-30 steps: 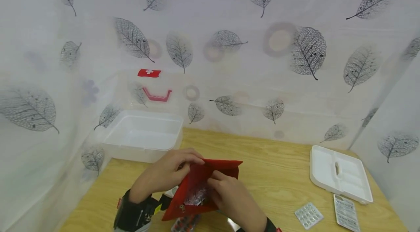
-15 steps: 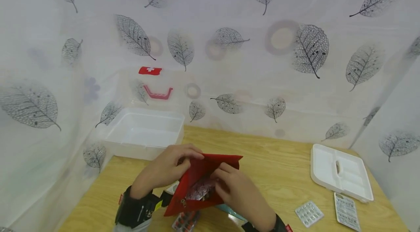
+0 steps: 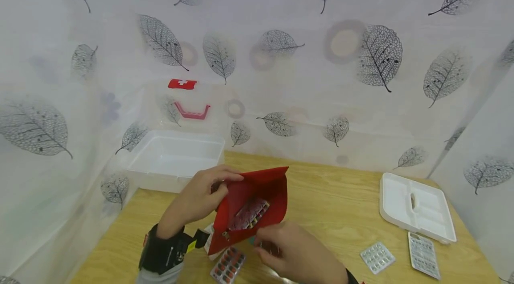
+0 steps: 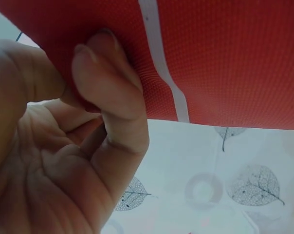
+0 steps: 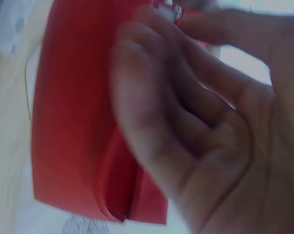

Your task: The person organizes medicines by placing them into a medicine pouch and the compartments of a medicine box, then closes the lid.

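Observation:
A red zip pouch (image 3: 277, 194) is tilted with its mouth agape above the table. My left hand (image 3: 201, 197) grips its upper left edge; in the left wrist view the thumb and fingers pinch the red fabric (image 4: 234, 63) beside a white strip. Inside the pouch lie shiny blister packs (image 3: 250, 215). My right hand (image 3: 297, 250) is just outside the pouch's lower right side, fingers loosely bent, with nothing visible in them; it is blurred in the right wrist view. Beneath the pouch lies a blister pack of red-and-black capsules (image 3: 228, 265). A teal item is mostly hidden behind the right hand.
An uncovered white plastic box (image 3: 176, 181) stands at the back left, its raised clear lid bearing a pink handle (image 3: 192, 112). On the right are a white compartment tray (image 3: 425, 208), a square blister pack (image 3: 377, 257) and a longer one (image 3: 424, 255). A leaf-patterned curtain (image 3: 301, 74) hangs behind.
My right hand has come out of the pouch and moved down to the right. The left hand has raised the pouch slightly, so the packs inside now show.

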### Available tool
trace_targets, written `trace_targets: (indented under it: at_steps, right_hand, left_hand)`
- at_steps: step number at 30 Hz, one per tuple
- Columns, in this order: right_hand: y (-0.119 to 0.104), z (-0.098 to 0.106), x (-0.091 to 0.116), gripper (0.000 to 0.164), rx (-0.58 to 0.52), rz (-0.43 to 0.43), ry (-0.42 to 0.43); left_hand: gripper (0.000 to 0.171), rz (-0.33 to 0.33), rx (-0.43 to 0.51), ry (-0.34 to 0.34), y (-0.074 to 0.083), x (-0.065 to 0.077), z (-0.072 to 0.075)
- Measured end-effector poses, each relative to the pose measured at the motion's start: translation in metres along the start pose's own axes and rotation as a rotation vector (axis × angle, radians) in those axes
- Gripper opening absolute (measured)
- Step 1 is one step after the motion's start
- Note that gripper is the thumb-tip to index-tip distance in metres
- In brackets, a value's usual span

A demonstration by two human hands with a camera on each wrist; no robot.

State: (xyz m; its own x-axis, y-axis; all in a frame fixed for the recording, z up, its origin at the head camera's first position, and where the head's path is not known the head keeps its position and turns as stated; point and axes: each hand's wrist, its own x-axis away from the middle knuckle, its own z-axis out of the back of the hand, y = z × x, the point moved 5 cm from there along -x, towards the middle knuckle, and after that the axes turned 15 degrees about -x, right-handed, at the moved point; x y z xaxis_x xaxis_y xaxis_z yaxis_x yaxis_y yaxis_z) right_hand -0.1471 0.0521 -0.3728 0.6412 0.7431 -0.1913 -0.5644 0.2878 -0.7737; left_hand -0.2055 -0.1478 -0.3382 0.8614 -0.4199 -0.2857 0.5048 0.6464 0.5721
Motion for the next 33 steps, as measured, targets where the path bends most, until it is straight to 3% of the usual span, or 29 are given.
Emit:
trace_targets:
  at_steps: [2,4,11,18,21,26,33]
  right_hand:
    - [0.003,-0.014,-0.004,0.008,-0.002,-0.059,-0.111]
    - [0.008,-0.03,-0.01,0.013,0.021,-0.079,-0.168]
    - [0.035,-0.075,-0.026,0.016,0.186,-0.084,-0.212]
    - [0.056,-0.107,-0.034,0.039,0.251,-0.12,-0.298]
    - [0.057,-0.115,-0.033,0.04,0.276,-0.102,-0.348]
    - [0.057,-0.119,-0.032,0.034,0.318,-0.087,-0.345]
    - [0.058,-0.119,-0.033,0.03,0.296,-0.095,-0.384]
  left_hand:
    - [0.037,0.014,0.018,0.009,-0.002,0.001,0.002]
    - [0.037,0.028,0.027,0.012,-0.004,0.002,0.004]
    - [0.038,0.048,0.056,0.005,-0.008,0.004,0.006]
    - [0.037,0.063,0.083,-0.009,-0.008,0.005,0.009]
    - [0.037,0.076,0.083,-0.013,-0.009,0.005,0.01]
    - [0.036,0.084,0.094,-0.017,-0.008,0.006,0.011]
    - [0.035,0.057,0.071,-0.007,-0.005,0.006,0.011]
